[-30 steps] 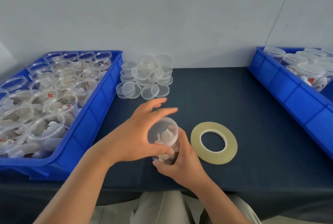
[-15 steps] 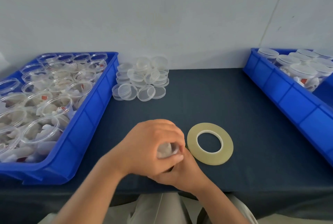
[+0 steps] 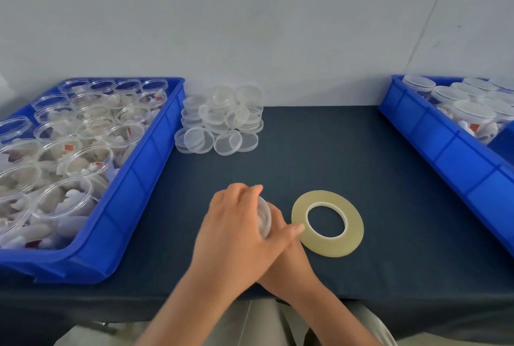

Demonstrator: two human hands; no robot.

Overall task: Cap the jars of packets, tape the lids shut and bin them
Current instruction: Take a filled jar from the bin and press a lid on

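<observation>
Centrally, near the table's front edge: one small clear round plastic jar (image 3: 264, 217), contents blurred, just left of a flat yellowish tape ring (image 3: 328, 245). The left hand (image 3: 233, 231) curled over the jar. The right hand (image 3: 289, 265), largely hidden beneath, gripped it too. The jar was tilted, its rim facing right; its long axis was mostly hidden.

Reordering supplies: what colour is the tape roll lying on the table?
The tape roll is pale yellowish, with a white inner core; head view.
</observation>
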